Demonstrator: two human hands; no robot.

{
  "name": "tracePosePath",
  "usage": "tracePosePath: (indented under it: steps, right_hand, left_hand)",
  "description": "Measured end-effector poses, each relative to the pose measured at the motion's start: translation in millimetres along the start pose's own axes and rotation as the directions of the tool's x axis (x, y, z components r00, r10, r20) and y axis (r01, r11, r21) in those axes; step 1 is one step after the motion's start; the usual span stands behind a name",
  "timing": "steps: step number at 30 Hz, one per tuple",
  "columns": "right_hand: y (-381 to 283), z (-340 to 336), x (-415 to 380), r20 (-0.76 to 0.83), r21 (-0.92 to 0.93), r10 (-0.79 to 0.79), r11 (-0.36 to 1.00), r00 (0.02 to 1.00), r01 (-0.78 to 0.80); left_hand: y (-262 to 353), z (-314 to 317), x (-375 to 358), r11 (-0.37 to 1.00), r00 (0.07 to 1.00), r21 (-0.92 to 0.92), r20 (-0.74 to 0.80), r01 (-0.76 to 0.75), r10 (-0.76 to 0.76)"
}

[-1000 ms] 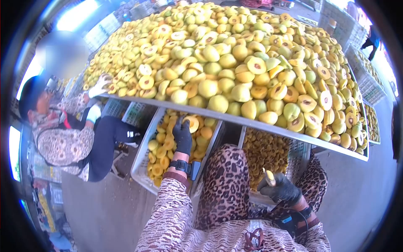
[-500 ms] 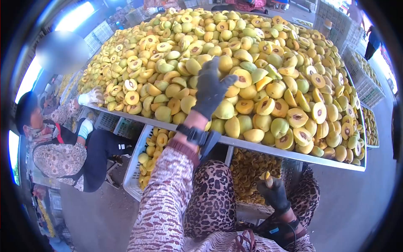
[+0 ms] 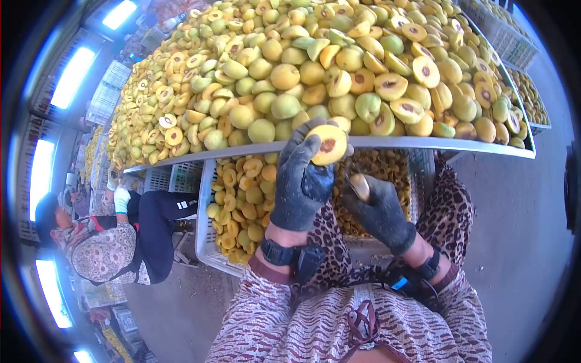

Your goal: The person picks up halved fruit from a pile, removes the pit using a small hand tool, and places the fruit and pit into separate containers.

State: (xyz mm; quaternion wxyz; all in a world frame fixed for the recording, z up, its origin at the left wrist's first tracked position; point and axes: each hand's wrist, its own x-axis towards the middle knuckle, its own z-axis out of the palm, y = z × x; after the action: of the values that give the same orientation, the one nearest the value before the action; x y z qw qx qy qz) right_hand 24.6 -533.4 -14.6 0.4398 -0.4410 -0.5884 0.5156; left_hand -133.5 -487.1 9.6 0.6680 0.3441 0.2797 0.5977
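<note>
A halved fruit (image 3: 327, 145), its cut face with a brown centre turned up to view, is gripped in the fingers of the gloved left hand (image 3: 301, 184), by the near edge of a table (image 3: 423, 144) heaped with fruit. Just beside it, the gloved right hand (image 3: 380, 210) has its fingers wrapped around a pale-handled tool (image 3: 360, 187). Below are a crate (image 3: 204, 239) of yellow fruit pieces and a bin of brownish scraps (image 3: 380, 172); a co-worker (image 3: 106, 251) sits at the left.
</note>
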Motion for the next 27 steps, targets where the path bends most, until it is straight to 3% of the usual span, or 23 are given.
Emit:
tracePosePath:
  steps: [1, 3, 5, 7, 8, 9, 10, 12, 13, 15, 17, 18, 19, 21, 23, 24, 25, 26, 27]
  right_hand:
    - [6, 5, 4, -0.038, -0.034, -0.040, 0.999, 0.998, 0.039]
    - [10, 13, 1, -0.067, -0.071, -0.077, 0.995, 0.995, 0.072]
    - [10, 18, -3, -0.114, -0.032, -0.086, 0.996, 0.990, 0.083]
    - [14, 21, -7, -0.130, -0.041, -0.099, 0.995, 0.987, 0.094]
    - [16, 21, -9, -0.131, -0.018, -0.085, 0.996, 0.988, 0.084]
    - [17, 22, -10, -0.132, 0.005, -0.072, 0.997, 0.989, 0.073]
    - [16, 22, -12, -0.124, 0.003, -0.071, 0.997, 0.990, 0.072]
    - [15, 20, -15, -0.065, -0.033, -0.002, 0.999, 0.998, 0.000]
    - [15, 17, -17, -0.036, -0.029, -0.007, 1.000, 0.999, 0.006]
    - [18, 11, -19, 0.074, 0.070, 0.044, 0.996, 0.996, -0.049]
    - [24, 12, -17, 0.096, -0.072, -0.220, 0.971, 0.971, 0.227]
    - [20, 9, -19, 0.142, -0.007, 0.030, 1.000, 0.989, -0.029]
    - [10, 5, -20, 0.193, 0.029, 0.281, 0.956, 0.940, -0.292]
    - [19, -8, -21, 0.307, 0.078, 0.281, 0.945, 0.909, -0.318]
    - [50, -25, -28, 0.450, 0.167, 0.313, 0.890, 0.836, -0.423]
    - [138, -30, -33, 0.257, 0.210, 0.055, 0.971, 0.965, -0.112]
    - [115, -25, -29, 0.271, 0.203, 0.056, 0.972, 0.961, -0.114]
    - [88, -25, -26, 0.580, 0.311, 0.086, 0.896, 0.810, -0.318]
    - [63, -24, -21, 0.818, 0.333, 0.042, 0.778, 0.573, -0.533]
  left_hand:
    - [-12, -5, -11, 0.986, 0.997, -0.149, -0.015, 0.079, -0.082]
    - [-17, 9, -33, 0.969, 0.991, -0.226, -0.062, 0.101, -0.118]
    - [-22, 10, -42, 0.969, 0.996, 0.240, -0.054, -0.056, 0.072]
    - [-26, 10, -46, 0.977, 0.994, 0.205, -0.087, -0.054, 0.073]
    - [-29, 7, -45, 0.843, 0.974, 0.503, -0.011, -0.191, 0.227]
    - [-30, 5, -45, 0.602, 0.933, 0.737, 0.110, -0.308, 0.343]
    - [-31, 7, -43, 0.604, 0.932, 0.736, 0.102, -0.305, 0.347]
    - [-33, 13, -44, 0.722, 0.945, 0.637, 0.030, -0.270, 0.327]
    - [-34, 21, -45, 0.773, 0.948, 0.607, -0.098, -0.185, 0.304]
    - [-42, 26, -38, 0.974, 0.950, 0.150, -0.240, -0.169, 0.201]
    - [-36, 33, -40, 0.900, 0.925, 0.385, -0.225, -0.206, 0.308]
    - [-34, 36, -41, 0.956, 0.937, 0.248, -0.268, -0.160, 0.226]
    - [-33, 39, -41, 0.989, 0.947, 0.095, -0.290, -0.112, 0.135]
    - [-33, 37, -41, 0.978, 0.958, 0.179, -0.245, -0.106, 0.148]
    - [-11, 34, -50, 0.990, 0.995, 0.110, -0.056, 0.087, -0.081]
    - [-9, 30, -54, 0.992, 0.995, 0.102, -0.067, 0.079, -0.073]
    - [-8, 28, -58, 0.991, 0.995, -0.101, -0.046, 0.086, -0.091]
    - [-5, 24, -60, 0.950, 0.995, -0.298, -0.018, 0.092, -0.102]
    - [-5, 8, -59, 0.923, 0.984, -0.366, -0.084, 0.116, -0.157]
